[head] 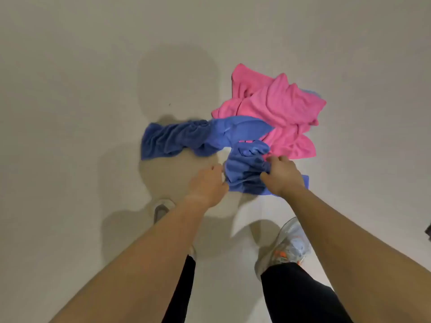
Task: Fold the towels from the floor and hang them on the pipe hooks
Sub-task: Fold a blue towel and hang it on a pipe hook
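A crumpled blue towel [200, 138] lies on the pale floor [81, 113], stretched from the left toward my hands. A pink towel [277, 106] lies bunched behind it at the right, partly under the blue one. My right hand [282, 176] is closed on the near bunched end of the blue towel. My left hand [207, 185] reaches to the left edge of that same bunch, fingers curled and touching the cloth; whether it grips is hidden. No pipe hooks are in view.
My two feet in light shoes stand just below the towels, the left shoe [162, 208] and the right shoe [288, 248]. A dark object [428, 230] pokes in at the right edge. Bare floor surrounds the pile.
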Motion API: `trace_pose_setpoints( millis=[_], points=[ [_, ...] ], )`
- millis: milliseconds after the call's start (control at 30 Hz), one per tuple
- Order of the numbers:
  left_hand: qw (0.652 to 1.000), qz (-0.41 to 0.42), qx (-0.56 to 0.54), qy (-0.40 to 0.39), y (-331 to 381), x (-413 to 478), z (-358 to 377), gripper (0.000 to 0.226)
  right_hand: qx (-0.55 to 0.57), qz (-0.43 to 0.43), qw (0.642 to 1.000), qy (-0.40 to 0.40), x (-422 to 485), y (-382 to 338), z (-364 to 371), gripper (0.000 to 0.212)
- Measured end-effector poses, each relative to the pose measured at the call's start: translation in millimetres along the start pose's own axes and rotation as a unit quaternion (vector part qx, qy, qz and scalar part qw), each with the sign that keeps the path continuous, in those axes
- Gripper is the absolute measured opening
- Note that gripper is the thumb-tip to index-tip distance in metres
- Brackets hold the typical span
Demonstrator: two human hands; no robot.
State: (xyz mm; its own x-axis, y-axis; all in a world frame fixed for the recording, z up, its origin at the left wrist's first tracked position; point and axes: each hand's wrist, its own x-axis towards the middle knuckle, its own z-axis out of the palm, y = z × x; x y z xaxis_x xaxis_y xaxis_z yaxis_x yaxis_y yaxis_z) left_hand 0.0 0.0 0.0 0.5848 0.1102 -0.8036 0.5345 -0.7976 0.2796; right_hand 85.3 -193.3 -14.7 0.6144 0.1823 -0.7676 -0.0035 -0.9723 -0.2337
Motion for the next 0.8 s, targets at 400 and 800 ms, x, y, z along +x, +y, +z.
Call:
trace_pose_setpoints(
  millis=[400, 800],
  points=[
    [0.979, 0.14, 0.02, 0.145, 1.3, 122.5, 89.7, 0.024, 0.004, -0.098, 0.97, 0.221, 71.8, 42.2, 102.6, 0.017],
    [0.999, 0.011, -0.001, 0.044, -18.0, -57.7, -27.5, 0.009, 0.037, -0.164, 0.981, 0.097, -90.9, -31.9, -25.2, 0.03]
  ],
)
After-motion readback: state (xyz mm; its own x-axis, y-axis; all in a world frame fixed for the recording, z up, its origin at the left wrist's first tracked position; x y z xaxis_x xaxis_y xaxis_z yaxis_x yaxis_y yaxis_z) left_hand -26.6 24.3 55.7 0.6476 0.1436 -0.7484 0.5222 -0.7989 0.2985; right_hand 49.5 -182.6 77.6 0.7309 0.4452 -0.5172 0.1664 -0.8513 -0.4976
